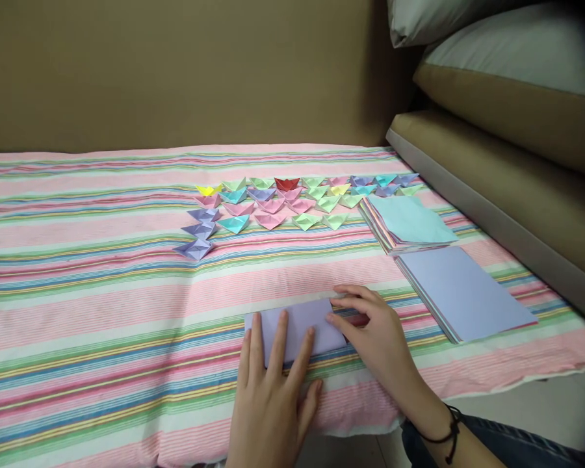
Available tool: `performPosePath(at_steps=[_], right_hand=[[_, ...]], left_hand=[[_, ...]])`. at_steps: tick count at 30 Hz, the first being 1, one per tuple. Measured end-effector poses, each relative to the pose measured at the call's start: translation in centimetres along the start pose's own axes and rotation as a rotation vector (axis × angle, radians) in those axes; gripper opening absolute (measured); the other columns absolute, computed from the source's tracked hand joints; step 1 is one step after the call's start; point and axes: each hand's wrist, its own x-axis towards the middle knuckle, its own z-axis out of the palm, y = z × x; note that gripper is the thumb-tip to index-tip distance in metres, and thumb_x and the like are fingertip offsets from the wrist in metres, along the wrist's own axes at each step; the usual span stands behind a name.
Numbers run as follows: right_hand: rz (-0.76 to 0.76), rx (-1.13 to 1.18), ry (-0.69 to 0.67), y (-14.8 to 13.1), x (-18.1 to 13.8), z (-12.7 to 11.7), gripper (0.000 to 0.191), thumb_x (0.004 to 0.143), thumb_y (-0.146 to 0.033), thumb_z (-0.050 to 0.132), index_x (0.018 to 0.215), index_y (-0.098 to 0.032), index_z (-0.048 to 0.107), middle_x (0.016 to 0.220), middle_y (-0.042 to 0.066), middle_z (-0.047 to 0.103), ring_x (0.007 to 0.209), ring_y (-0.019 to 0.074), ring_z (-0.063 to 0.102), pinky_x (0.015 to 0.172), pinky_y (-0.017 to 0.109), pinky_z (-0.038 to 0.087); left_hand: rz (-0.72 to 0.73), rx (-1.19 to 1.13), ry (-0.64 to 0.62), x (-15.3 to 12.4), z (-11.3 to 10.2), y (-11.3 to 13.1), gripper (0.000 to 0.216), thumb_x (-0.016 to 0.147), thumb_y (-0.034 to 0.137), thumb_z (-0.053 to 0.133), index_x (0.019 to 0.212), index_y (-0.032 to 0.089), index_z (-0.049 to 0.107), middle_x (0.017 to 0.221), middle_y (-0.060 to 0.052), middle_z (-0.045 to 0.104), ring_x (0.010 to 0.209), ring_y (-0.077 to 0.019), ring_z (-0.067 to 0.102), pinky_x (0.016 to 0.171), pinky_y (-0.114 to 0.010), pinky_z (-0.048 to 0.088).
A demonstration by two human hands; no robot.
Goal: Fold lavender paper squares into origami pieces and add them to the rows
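Note:
A folded sheet of purple paper (299, 325) lies flat on the striped cloth in front of me. My left hand (273, 377) rests on it with fingers spread, pressing its left and lower part. At the paper's right end, my right hand (370, 325) has thumb and forefinger about the upper right corner, its fingers bent. Beyond the hands stand several small folded paper boats in rows, among them a red boat (287, 184), a yellow boat (208, 190) and a purple boat (194, 249) at the near left.
To the right lie a stack of paper with a light blue top sheet (414, 220) and a stack with a purple top sheet (468, 292). Brown cushions (507, 169) are piled along the right side. A brown backrest (175, 71) rises behind the striped cloth (102, 312).

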Motion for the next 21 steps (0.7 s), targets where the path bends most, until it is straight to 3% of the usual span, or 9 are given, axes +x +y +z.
performPosePath(at_steps=[8, 11, 14, 18, 21], right_hand=[[-0.012, 0.013, -0.011, 0.2, -0.1, -0.1, 0.014, 0.068, -0.017, 0.069, 0.082, -0.019, 0.071, 0.106, 0.008, 0.065, 0.104, 0.0261, 0.055, 0.093, 0.046, 0.044], [-0.050, 0.082, -0.021, 0.1, -0.1, -0.8, 0.016, 0.076, -0.018, 0.062, 0.090, -0.020, 0.068, 0.108, 0.007, 0.063, 0.104, 0.0235, 0.056, 0.092, 0.043, 0.046], [-0.176, 0.104, -0.001, -0.5, -0.3, -1.9, 0.023, 0.085, -0.016, 0.050, 0.103, -0.022, 0.062, 0.112, 0.006, 0.062, 0.107, 0.0199, 0.055, 0.093, 0.039, 0.046], [-0.457, -0.008, -0.230, -1.5, -1.2, -2.4, 0.032, 0.086, -0.013, 0.046, 0.115, -0.023, 0.056, 0.111, 0.006, 0.062, 0.108, 0.0195, 0.053, 0.095, 0.040, 0.043], [-0.568, -0.101, -0.319, -2.0, -2.0, -1.8, 0.036, 0.085, -0.011, 0.046, 0.118, -0.021, 0.054, 0.111, 0.006, 0.063, 0.107, 0.0204, 0.054, 0.099, 0.045, 0.039]], left_hand=[[-0.002, -0.016, -0.001, 0.0, 0.0, 0.1, 0.061, 0.081, 0.034, 0.052, 0.139, 0.031, 0.032, 0.147, -0.008, 0.029, 0.133, -0.0429, 0.019, 0.098, -0.055, 0.036], [-0.018, -0.035, 0.013, 0.0, 0.0, 0.1, 0.059, 0.082, 0.037, 0.052, 0.138, 0.032, 0.034, 0.147, -0.007, 0.031, 0.133, -0.0424, 0.021, 0.098, -0.055, 0.037], [-0.023, -0.045, 0.022, 0.1, 0.0, 0.1, 0.059, 0.082, 0.039, 0.051, 0.138, 0.033, 0.034, 0.146, -0.007, 0.032, 0.133, -0.0420, 0.022, 0.098, -0.055, 0.037], [-0.017, -0.043, 0.024, 0.1, -0.1, 0.1, 0.059, 0.082, 0.038, 0.052, 0.138, 0.032, 0.034, 0.146, -0.007, 0.032, 0.133, -0.0415, 0.022, 0.098, -0.054, 0.037], [-0.021, -0.048, 0.022, 0.2, -0.1, 0.1, 0.058, 0.082, 0.040, 0.052, 0.137, 0.030, 0.037, 0.145, -0.007, 0.034, 0.133, -0.0414, 0.022, 0.098, -0.054, 0.036]])
